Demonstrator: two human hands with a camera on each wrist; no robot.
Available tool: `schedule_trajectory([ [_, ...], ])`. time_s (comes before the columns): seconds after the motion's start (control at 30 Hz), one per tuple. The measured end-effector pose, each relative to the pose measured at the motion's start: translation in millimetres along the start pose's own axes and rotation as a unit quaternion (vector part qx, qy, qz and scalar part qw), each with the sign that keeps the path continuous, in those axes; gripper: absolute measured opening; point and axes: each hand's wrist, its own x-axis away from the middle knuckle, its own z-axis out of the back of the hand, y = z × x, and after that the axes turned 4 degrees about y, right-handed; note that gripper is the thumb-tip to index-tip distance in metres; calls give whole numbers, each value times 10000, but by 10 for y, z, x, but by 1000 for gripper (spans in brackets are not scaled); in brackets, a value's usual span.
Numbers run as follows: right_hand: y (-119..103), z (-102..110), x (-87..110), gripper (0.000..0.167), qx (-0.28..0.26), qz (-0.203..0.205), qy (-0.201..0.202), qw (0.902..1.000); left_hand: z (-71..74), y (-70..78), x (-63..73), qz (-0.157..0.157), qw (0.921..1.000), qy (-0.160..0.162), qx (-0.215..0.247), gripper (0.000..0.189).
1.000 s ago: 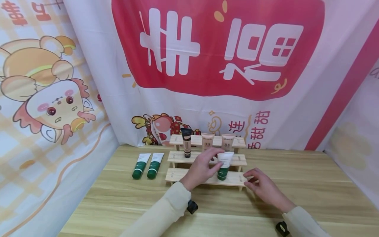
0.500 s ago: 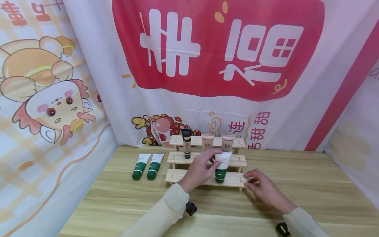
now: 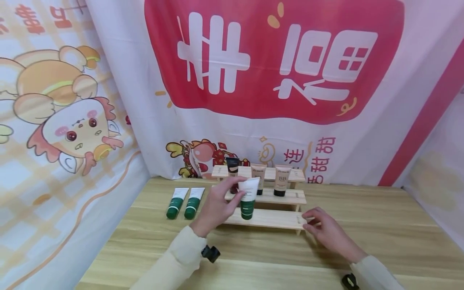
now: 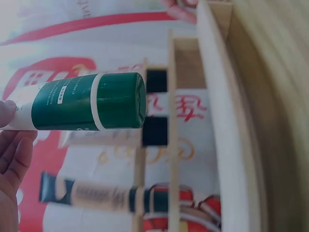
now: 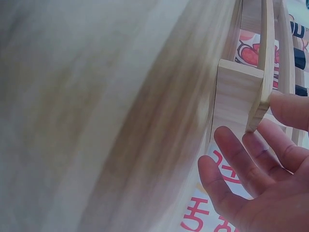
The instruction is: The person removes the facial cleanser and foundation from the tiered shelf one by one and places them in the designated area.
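Observation:
My left hand (image 3: pixel 215 207) pinches a white-and-green squeeze tube (image 3: pixel 248 203) by its white upper end, holding it cap down over the lowest tier of a wooden stepped stand (image 3: pixel 275 219). In the left wrist view the tube's green cap (image 4: pixel 120 100) points toward the stand, apart from the board. At the stand's right end, my right hand (image 3: pixel 328 231) holds the corner of the lowest board between thumb and fingertips, as the right wrist view shows with the thumb (image 5: pixel 289 110) against the board's end. Two matching tubes, one (image 3: pixel 177 203) left of the other (image 3: pixel 194 203), lie on the table.
On the middle tier stand a black-capped beige tube (image 3: pixel 233 165), partly behind my left hand, and two beige BB cream tubes, one (image 3: pixel 258 171) partly covered by the held tube, the other (image 3: pixel 282 179) in full view. A printed curtain (image 3: pixel 268 133) hangs behind the wooden table (image 3: pixel 362 217).
My left hand has lifted the white-and-green tube from the right part of the lowest tier and carried it left and nearer. The right hand stays at the stand's end.

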Motion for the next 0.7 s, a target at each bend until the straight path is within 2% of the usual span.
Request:
schedule_trajectory([
  [0.17,-2,10,-11,24,66,-133,-33,9999,310,-33,62,255,9991,336,-32,41],
  [0.27,-9,16,-13,23,76,-175,-65,9998,509,-86,101,314,9978,527,-233,43],
  [0.47,-21,18,-13,22,123,-270,-105,9995,920,-302,170,387,9914,916,-849,44],
  [0.6,-20,17,-8,21,75,-128,-99,9998,1195,-447,176,643,9837,1142,-1228,42],
  [0.7,-14,13,-5,21,52,-46,-79,9999,1359,-586,194,967,9780,1152,-1445,39],
])
